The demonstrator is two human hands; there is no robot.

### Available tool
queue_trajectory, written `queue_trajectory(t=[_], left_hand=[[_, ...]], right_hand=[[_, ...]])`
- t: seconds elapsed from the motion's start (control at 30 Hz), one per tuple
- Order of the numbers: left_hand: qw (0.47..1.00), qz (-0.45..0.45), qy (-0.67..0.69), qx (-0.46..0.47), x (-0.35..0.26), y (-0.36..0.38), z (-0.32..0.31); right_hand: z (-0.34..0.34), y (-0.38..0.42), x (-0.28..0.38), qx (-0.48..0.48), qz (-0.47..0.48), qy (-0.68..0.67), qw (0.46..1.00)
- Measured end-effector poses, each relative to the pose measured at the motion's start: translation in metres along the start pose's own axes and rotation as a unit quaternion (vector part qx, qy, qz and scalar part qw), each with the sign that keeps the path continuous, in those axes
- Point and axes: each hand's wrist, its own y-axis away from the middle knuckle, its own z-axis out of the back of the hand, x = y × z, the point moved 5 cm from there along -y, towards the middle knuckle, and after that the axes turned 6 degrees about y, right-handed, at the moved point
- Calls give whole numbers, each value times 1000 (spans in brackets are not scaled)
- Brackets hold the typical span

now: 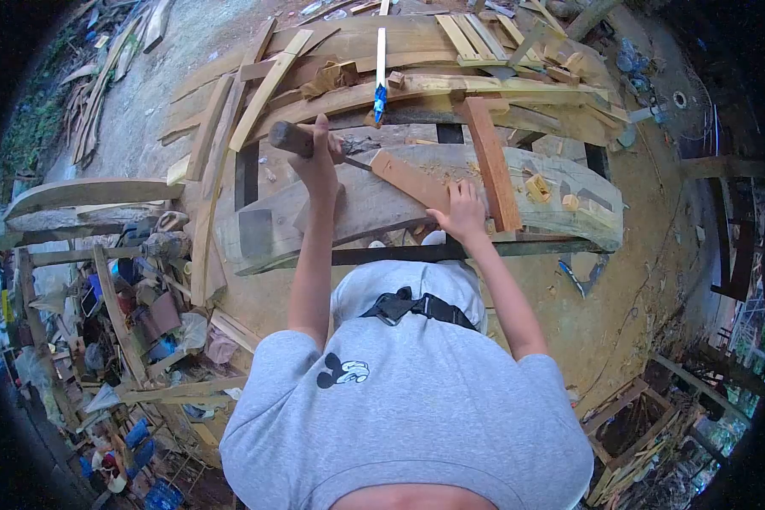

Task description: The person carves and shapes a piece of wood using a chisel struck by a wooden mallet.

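My left hand (318, 161) is wrapped round a tool handle (292, 138) with a thick, dark wooden end. A thin metal shaft (357, 163) runs from the hand to the left end of a reddish wooden block (408, 182). The block lies at a slant on the worn workbench (357, 208). My right hand (465, 212) rests on the block's right end with its fingers spread, pressing on it. Just right of that hand, a longer reddish board (491, 166) lies across the bench.
Wood chips and small offcuts (537, 189) lie on the bench's right side. Behind it are long planks (272, 85), a blue-ended strip (380, 93) and a handsaw (518, 64). Cluttered items (144, 314) fill a wooden frame at the left.
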Motion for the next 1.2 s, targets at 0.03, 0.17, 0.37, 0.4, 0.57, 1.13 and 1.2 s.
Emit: queue_trajectory(t=[0.03, 0.17, 0.37, 0.4, 0.57, 1.13, 1.2], left_hand=[[1000, -1, -1, 0, 0, 1, 1], [998, -6, -32, 54, 4, 3, -1], [996, -31, 49, 61, 27, -1, -9], [996, -35, 46, 65, 30, 1, -13], [996, -21, 36, 74, 47, 3, -24], [999, 5, -26, 25, 82, -1, -31], [999, -10, -36, 35, 78, 0, -35]], right_hand=[[-3, 3, 1, -4, -14, -13, 1000], [-9, 12, 14, -14, -18, -11, 1000], [-21, 21, 41, 55, -59, -26, 996], [-21, 21, 45, 34, -42, -35, 998], [-21, 17, 46, 2, -32, -48, 998], [-34, -4, 65, 17, -18, -55, 998], [-35, -5, 67, 16, -20, -51, 998]])
